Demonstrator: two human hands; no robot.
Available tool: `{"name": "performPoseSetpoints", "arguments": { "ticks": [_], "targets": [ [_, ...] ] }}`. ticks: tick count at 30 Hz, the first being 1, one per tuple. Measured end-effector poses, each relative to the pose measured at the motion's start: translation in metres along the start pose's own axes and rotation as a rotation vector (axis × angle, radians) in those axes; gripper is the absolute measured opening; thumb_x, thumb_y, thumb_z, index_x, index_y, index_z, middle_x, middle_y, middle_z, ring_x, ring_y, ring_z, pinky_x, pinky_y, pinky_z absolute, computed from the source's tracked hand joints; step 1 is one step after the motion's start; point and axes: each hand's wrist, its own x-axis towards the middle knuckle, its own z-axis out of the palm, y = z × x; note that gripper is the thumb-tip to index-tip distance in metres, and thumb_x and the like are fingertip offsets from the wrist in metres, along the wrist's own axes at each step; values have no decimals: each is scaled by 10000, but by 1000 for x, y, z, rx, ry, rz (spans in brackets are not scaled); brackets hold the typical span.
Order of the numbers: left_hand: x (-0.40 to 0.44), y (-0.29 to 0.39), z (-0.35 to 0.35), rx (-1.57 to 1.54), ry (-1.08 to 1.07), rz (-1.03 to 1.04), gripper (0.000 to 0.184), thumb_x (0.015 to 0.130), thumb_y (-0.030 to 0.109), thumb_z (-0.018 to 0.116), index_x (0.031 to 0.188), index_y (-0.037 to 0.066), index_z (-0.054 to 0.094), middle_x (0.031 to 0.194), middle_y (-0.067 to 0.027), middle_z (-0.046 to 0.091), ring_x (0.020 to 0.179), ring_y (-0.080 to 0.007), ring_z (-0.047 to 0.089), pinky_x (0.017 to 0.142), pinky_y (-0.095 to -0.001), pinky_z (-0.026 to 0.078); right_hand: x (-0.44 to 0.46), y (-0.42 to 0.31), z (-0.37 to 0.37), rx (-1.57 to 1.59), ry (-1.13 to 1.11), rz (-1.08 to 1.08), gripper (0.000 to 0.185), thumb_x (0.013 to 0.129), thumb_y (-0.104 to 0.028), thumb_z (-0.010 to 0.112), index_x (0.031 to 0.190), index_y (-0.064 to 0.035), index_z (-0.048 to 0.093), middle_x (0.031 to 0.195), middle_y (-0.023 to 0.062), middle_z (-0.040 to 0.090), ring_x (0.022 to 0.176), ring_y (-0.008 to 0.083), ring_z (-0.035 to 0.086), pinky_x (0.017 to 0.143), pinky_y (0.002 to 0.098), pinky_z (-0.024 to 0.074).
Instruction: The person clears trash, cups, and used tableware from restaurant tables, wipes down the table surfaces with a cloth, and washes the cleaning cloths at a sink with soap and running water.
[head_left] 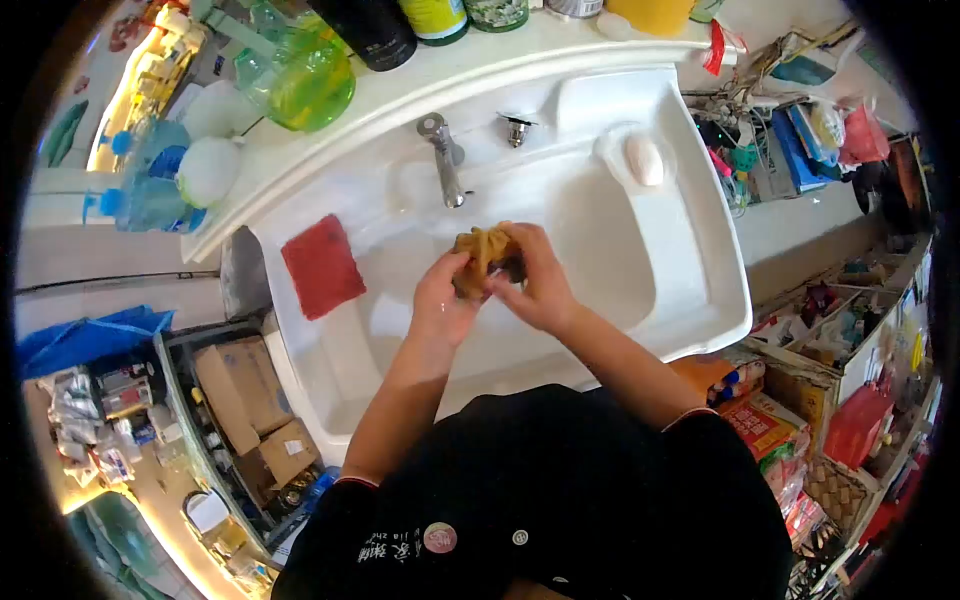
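Over the white sink [590, 220], just below the faucet [443, 165], both my hands grip a crumpled mustard-yellow cloth [485, 243]. My left hand [443, 300] is closed on its left side, and my right hand [540, 285] curls round its right edge. Something dark shows between the fingers under the cloth; what it is I cannot make out. A folded red cloth [323, 267] lies flat on the sink's left ledge. On the right, a pale bar of soap [644, 161] rests in the moulded soap dish.
Along the shelf behind the sink stand a green spray bottle [305, 85], a black bottle [368, 30] and several other containers. Clear blue-topped bottles [150, 180] are at the left end. Cardboard boxes [245, 390] sit below left; cluttered shelves [840, 330] line the right.
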Motion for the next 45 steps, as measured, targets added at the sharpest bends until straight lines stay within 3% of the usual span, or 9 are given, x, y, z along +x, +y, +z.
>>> {"name": "performPoseSetpoints", "arguments": {
  "ticks": [12, 15, 18, 24, 27, 29, 35, 40, 45],
  "targets": [
    [-32, 32, 24, 144, -116, 203, 415, 888, 158, 442, 1262, 0, 356, 1155, -134, 486, 1049, -244, 503, 881, -376, 430, 15, -34, 0, -360, -217, -176, 467, 727, -156, 656, 1157, -114, 480, 1165, 197, 425, 866, 338, 580, 752, 397, 502],
    [-28, 42, 13, 129, -185, 145, 465, 860, 160, 468, 1284, 2, 360, 1168, -128, 491, 1059, -248, 496, 891, -368, 419, 17, -25, 1, -323, -247, -40, 321, 771, -149, 600, 1075, -77, 525, 1093, 184, 502, 843, 321, 583, 721, 377, 496],
    [-24, 44, 6, 241, -122, 61, 446, 819, 63, 488, 1257, 20, 418, 1051, -101, 558, 921, -195, 542, 785, -310, 431, 24, -24, -1, 242, -118, 382, 203, 870, -179, 489, 967, -9, 546, 817, 84, 590, 757, 164, 569, 670, 297, 455],
    [-20, 51, 5, 613, -103, 5, 371, 750, 78, 635, 1100, -4, 544, 929, -53, 598, 751, -133, 543, 644, -263, 418, 47, -32, -7, 339, -17, 333, 221, 903, -205, 461, 906, -5, 553, 741, 15, 556, 689, 86, 500, 642, 242, 420],
    [-20, 58, 5, 1073, -114, 201, 310, 709, 145, 690, 955, -16, 591, 841, -46, 601, 692, -121, 536, 608, -268, 420, 55, -49, -11, 239, -4, 296, 259, 916, -232, 445, 858, 0, 543, 704, 17, 545, 682, 100, 499, 630, 265, 419],
    [-20, 64, 7, 1476, -115, 697, 305, 667, 179, 725, 854, -21, 592, 757, -49, 583, 644, -116, 523, 588, -261, 417, 59, -52, -11, 30, -9, 363, 298, 875, -297, 521, 841, -1, 513, 710, 72, 543, 682, 139, 513, 618, 286, 421],
    [-26, 78, 19, 939, 52, 436, 272, 709, 178, 693, 861, -20, 586, 753, -55, 579, 708, -115, 530, 632, -254, 422, 67, -70, -9, -229, -309, 220, 415, 690, -306, 688, 874, -7, 467, 744, 164, 534, 676, 264, 542, 631, 345, 439],
    [-29, 85, 14, 403, 203, 440, 189, 758, 67, 630, 921, 12, 551, 893, -54, 577, 784, -115, 514, 674, -233, 418, 76, -57, -38, -369, -439, 22, 218, 670, -16, 511, 881, 26, 549, 855, 161, 539, 793, 317, 535, 703, 348, 433],
    [-36, 79, -45, 888, 25, 662, 269, 679, -57, 624, 832, 57, 436, 915, -79, 581, 860, -151, 529, 745, -246, 427, 49, -32, -65, -388, -399, 1, 280, 672, 49, 513, 939, 9, 590, 886, 161, 580, 826, 310, 554, 741, 340, 448]
  ]
}}
